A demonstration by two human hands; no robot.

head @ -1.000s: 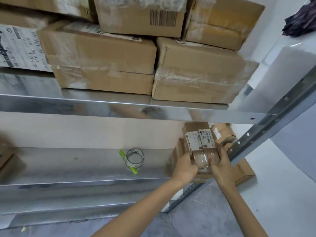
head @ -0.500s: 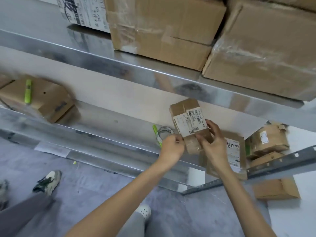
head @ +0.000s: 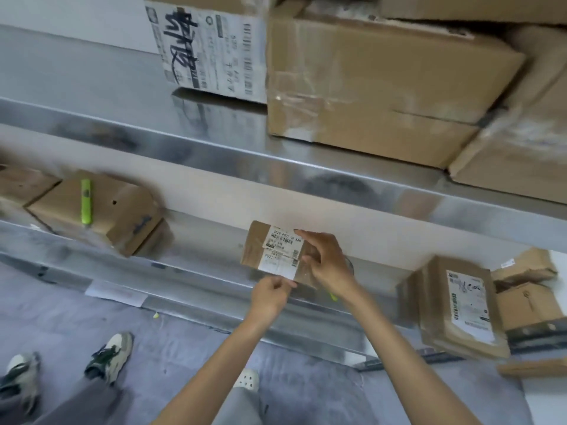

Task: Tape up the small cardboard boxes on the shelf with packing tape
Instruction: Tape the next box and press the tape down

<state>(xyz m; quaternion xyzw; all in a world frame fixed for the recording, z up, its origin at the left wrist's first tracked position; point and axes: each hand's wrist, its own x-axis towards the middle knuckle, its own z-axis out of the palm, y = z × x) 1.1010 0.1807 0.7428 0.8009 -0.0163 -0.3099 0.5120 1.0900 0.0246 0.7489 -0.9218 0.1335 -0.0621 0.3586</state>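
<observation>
now box [head: 256, 244] farther left along shelf [head: 202, 240]

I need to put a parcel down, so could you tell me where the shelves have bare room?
The lower shelf is bare between the left box, with the green cutter on it, and the held small box. The upper shelf is also bare left of the printed white box. The lower shelf's right end is crowded with labelled boxes.

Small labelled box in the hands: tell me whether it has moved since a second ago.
Yes. The small box has moved left along the lower shelf, away from the flat box at the shelf's right end.
</observation>
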